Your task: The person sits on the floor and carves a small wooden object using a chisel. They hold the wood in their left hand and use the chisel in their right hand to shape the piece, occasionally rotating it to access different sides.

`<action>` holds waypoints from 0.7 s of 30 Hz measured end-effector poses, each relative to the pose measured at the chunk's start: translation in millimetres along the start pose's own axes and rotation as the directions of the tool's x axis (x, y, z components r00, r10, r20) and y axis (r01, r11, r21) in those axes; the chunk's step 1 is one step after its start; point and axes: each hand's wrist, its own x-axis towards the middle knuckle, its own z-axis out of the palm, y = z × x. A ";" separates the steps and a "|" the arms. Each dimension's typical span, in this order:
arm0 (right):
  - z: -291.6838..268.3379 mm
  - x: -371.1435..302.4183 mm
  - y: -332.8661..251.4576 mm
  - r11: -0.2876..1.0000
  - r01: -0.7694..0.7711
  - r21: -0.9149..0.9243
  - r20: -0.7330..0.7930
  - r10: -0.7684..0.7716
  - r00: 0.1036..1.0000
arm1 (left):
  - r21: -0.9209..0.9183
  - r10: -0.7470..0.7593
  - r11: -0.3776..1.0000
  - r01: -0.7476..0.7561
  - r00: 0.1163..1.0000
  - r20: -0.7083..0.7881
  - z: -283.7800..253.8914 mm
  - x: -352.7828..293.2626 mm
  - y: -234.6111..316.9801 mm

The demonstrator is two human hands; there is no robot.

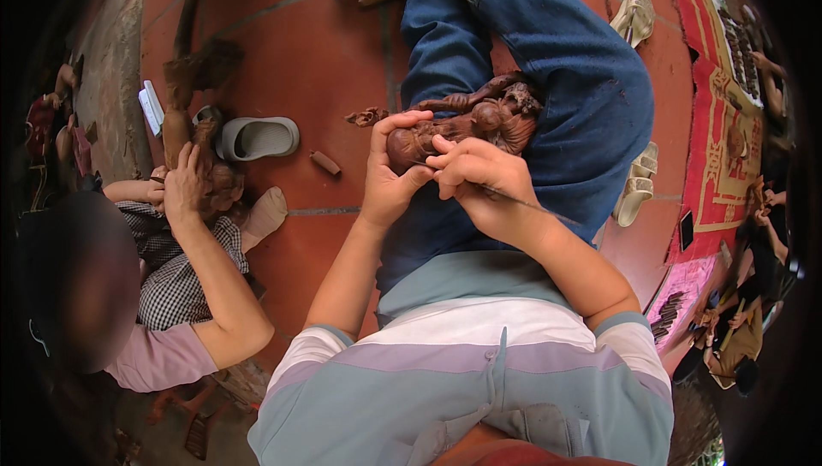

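Observation:
A dark reddish-brown wood carving (pixel 492 119), full of rounded and twisted shapes, lies across my lap against the jeans. Its smooth rounded end sits in my left hand (pixel 387 177), whose thumb and fingers wrap around it. My right hand (pixel 490 177) pinches a thin dark rod-like tool (pixel 519 201) whose shaft slants back over the wrist. The tool's working tip meets the wood near my left thumb, but fingers hide it, so its exact kind cannot be told.
At left a co-worker's hands (pixel 181 184) rest on another wood carving (pixel 221 188). A grey clog (pixel 257 139) and a small wooden cylinder (pixel 324 162) lie on the red tiles. Pale sandals (pixel 635 184), a phone (pixel 686 231) and a red rug (pixel 704 158) are at right.

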 end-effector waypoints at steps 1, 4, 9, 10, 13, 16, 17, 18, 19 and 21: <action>-4.5 2.6 1.0 1.000 0.003 0.008 0.011 -0.003 1.000 | -0.009 -0.011 1.000 0.011 0.999 -0.039 2.8 -1.1 -0.9; -10.1 7.9 -1.6 1.000 -0.029 0.002 0.023 0.028 0.999 | -0.104 -0.052 0.994 0.040 0.992 -0.114 13.2 -1.4 0.7; -4.1 1.7 -9.2 0.999 -0.026 -0.019 0.046 0.027 0.999 | -0.030 -0.086 0.996 0.085 0.995 -0.047 7.9 -1.7 9.2; -4.3 1.9 -5.9 0.999 -0.030 -0.018 0.040 0.031 0.999 | -0.056 -0.080 0.995 0.079 0.997 -0.024 6.0 -1.6 8.6; -7.1 8.4 -1.8 0.999 -0.041 -0.006 -0.005 0.041 0.999 | -0.055 -0.095 0.995 0.089 0.987 -0.128 15.1 -0.6 6.4; -8.0 7.1 -5.1 0.998 -0.056 -0.004 0.018 0.056 0.998 | -0.013 -0.101 0.995 0.100 0.990 -0.103 13.4 -1.9 7.9; -4.9 4.7 -8.7 0.999 -0.040 -0.016 0.013 0.040 0.999 | 0.017 -0.094 0.995 0.096 0.992 -0.089 11.6 -1.9 8.7; -1.7 1.6 -9.1 0.999 -0.048 0.010 0.014 0.048 0.999 | -0.034 -0.097 0.995 0.095 0.992 -0.077 11.0 -2.9 8.7; -2.5 0.5 -5.7 0.999 -0.039 0.012 0.025 0.038 0.999 | -0.086 -0.100 0.992 0.094 0.993 -0.065 10.4 -3.6 9.3; -4.6 1.1 1.4 1.000 -0.017 0.022 0.044 0.016 0.999 | -0.126 -0.120 0.986 0.109 0.990 -0.080 12.8 -4.2 9.5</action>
